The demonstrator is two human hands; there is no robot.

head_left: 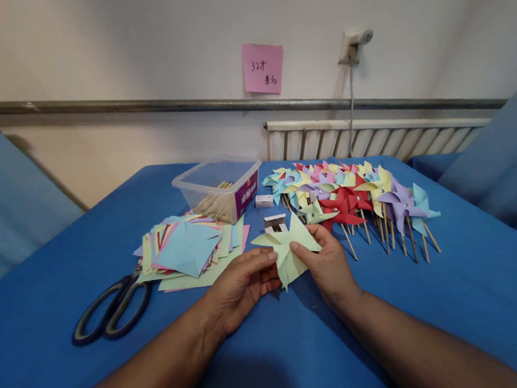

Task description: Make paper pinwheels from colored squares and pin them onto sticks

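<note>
Between my hands is a pale green paper pinwheel (289,264), its points folded in toward the middle. My right hand (334,265) grips it, thumb pressed near the centre and fingers behind the right side. On the other side, my left hand (245,286) pinches the left edge with the thumb in front; its fingertips are partly behind the paper. No stick shows on this pinwheel. Just behind it stands a small opened box (275,222) with dark contents, partly covered by the paper. A second small white box (264,201) lies farther back.
To the left lies a stack of coloured paper squares (187,249) beside dark-handled scissors (113,310). A clear plastic tub (186,180) holds wooden sticks (217,202). Many finished pinwheels (346,206) on sticks lie at the right. Blue cloth (269,367) covers the table; a radiator (373,131) is behind.
</note>
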